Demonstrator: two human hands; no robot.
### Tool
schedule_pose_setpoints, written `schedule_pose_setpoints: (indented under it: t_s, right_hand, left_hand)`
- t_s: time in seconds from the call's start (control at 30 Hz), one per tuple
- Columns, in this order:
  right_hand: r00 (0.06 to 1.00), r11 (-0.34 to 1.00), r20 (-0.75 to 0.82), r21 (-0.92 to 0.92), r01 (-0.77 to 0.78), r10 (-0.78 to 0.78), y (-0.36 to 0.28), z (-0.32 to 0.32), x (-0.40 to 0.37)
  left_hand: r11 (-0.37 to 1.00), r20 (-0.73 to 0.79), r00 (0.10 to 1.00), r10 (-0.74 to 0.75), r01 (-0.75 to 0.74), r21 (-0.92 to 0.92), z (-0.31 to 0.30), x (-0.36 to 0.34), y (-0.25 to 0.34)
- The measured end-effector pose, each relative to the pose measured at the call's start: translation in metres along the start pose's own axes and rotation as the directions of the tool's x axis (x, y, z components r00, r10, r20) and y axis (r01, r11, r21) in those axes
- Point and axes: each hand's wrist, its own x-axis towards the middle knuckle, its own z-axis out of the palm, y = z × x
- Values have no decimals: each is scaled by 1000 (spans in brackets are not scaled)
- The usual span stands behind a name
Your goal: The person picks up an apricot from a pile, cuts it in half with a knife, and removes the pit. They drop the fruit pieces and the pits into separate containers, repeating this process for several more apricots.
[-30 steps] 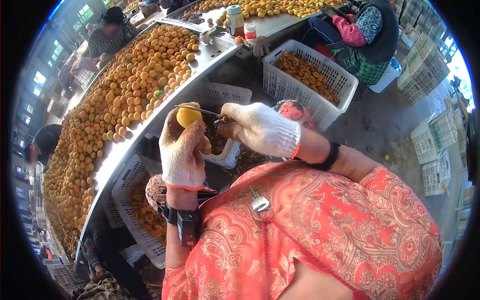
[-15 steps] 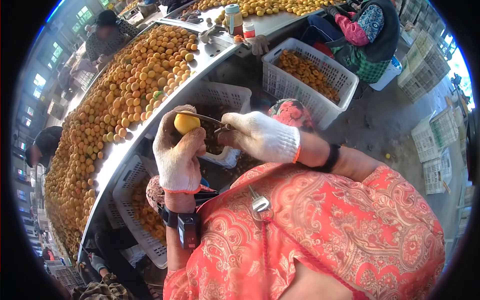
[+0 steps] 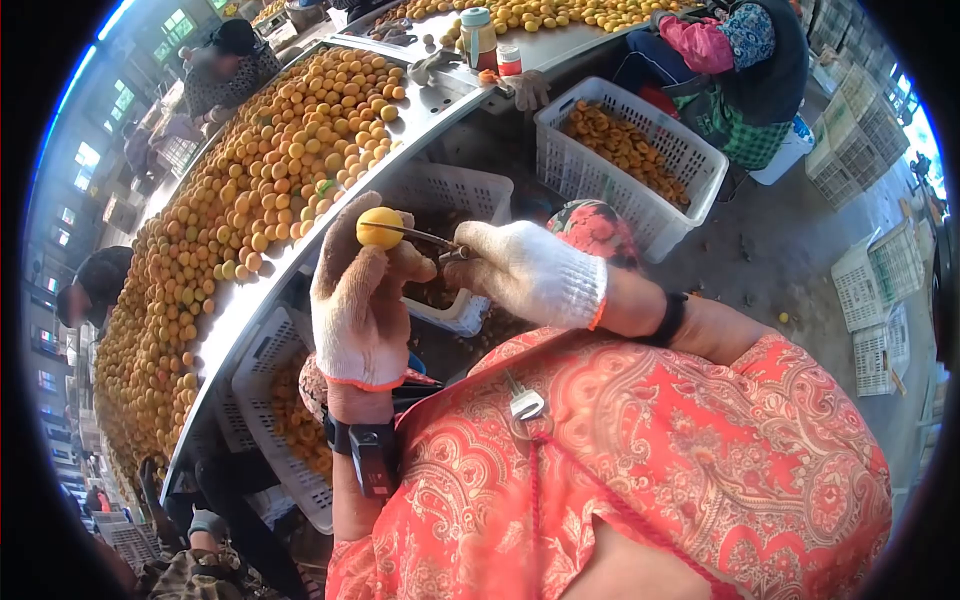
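Two gloved hands meet above a crate under the table edge. My left hand (image 3: 362, 290) holds a yellow apricot (image 3: 379, 228) between its fingers, its glove stained brown at the fingertips. A thin metal blade (image 3: 425, 237) reaches across to the fruit and touches its side. My right hand (image 3: 530, 272) is wrapped round the handle end of this tool, with the handle mostly hidden in the glove. Many apricots (image 3: 290, 150) cover the metal table just beyond my left hand.
White crates of opened fruit stand at the upper right (image 3: 632, 150) and lower left (image 3: 285, 400). A bottle (image 3: 478, 40) and a red jar (image 3: 509, 60) are on the table. Co-workers sit at the upper right (image 3: 755, 90), upper left (image 3: 230, 70) and left edge (image 3: 100, 285).
The apricot has turned and moved slightly up in my left hand, whose fingers have shifted around it. The blade now lies against the fruit's right side instead of over its top.
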Motion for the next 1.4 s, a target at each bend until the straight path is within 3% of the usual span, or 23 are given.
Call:
schedule_pose_setpoints:
  t_s: [0.13, 0.23, 0.33, 0.4, 0.6, 0.77, 0.87, 0.93, 1.17, 1.23, 1.4]
  right_hand:
    - [1000, 999, -17, 47, 26, -25, -6, -1, 0]
    - [996, 993, 5, 77, -88, 88, -14, -5, 0]
    - [998, 997, -34, 60, -53, 55, -9, -2, 2]
    - [998, 997, -41, 65, 50, -48, -5, 1, 3]
    - [994, 994, -29, 43, 103, -102, -3, 3, 5]
    - [999, 998, 12, -41, 41, -40, -10, -2, 4]
    - [1000, 998, 23, -56, 10, -8, -12, -1, 3]
    - [1000, 999, 7, -35, 26, -26, -8, 1, 3]
    - [995, 996, -54, -40, 86, -88, 3, 7, 5]
    - [997, 996, -41, -61, 65, -67, 3, 7, 2]
    - [998, 989, -36, -137, -48, 43, -4, 10, 1]
  left_hand:
    - [1000, -39, 999, 20, -19, 25, -8, 3, -1]
    - [999, -60, 998, 36, -33, 41, -11, 4, -1]
    - [999, -21, 1000, 13, -12, 32, -17, 4, -2]
    - [1000, -9, 1000, 2, -2, -1, -22, 6, -4]
    - [1000, 58, 998, -9, 11, -28, -11, 3, -3]
    - [995, 93, 996, -7, 17, -99, -13, 2, -6]
    - [997, 44, 999, 15, -12, -73, -11, 2, -4]
    - [998, -45, 999, -16, 19, 62, -10, 2, -2]
    - [981, -80, 996, -39, 54, 188, -7, -1, -1]
    - [947, -131, 991, 23, 21, 321, -3, -1, -1]
    - [971, -177, 983, 41, 3, 239, 2, 0, -6]
